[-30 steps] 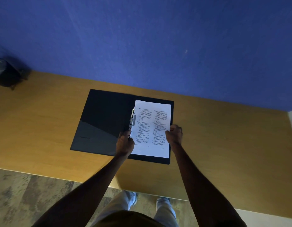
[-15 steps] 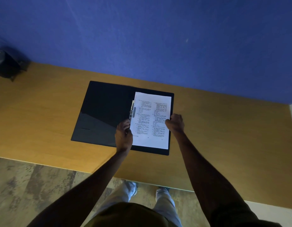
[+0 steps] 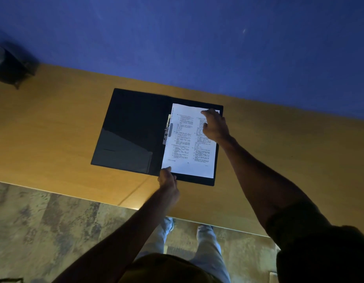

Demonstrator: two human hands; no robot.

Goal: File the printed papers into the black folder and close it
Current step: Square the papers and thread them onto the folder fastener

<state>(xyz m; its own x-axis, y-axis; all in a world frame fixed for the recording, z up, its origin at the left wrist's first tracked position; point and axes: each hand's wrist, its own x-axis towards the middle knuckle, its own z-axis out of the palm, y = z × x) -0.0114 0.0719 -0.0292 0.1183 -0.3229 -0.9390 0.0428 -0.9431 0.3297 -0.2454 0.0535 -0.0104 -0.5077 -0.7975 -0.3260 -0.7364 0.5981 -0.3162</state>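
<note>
The black folder (image 3: pixel 128 127) lies open on the wooden table (image 3: pixel 54 123). White printed papers (image 3: pixel 183 152) rest on its right half, beside the metal clip (image 3: pixel 167 129) at the spine. My left hand (image 3: pixel 166 177) touches the papers' near-left corner at the folder's front edge. My right hand (image 3: pixel 214 126) lies on the upper right part of the papers, fingers spread toward the far corner.
A blue wall (image 3: pixel 177 37) runs behind the table. A dark object (image 3: pixel 9 66) sits at the table's far left corner. Below the table's near edge are a patterned floor (image 3: pixel 44 221) and my legs and shoes.
My right hand has moved from the papers' right edge up to their upper right area. My left hand has slid from the clip side down to the near-left corner.
</note>
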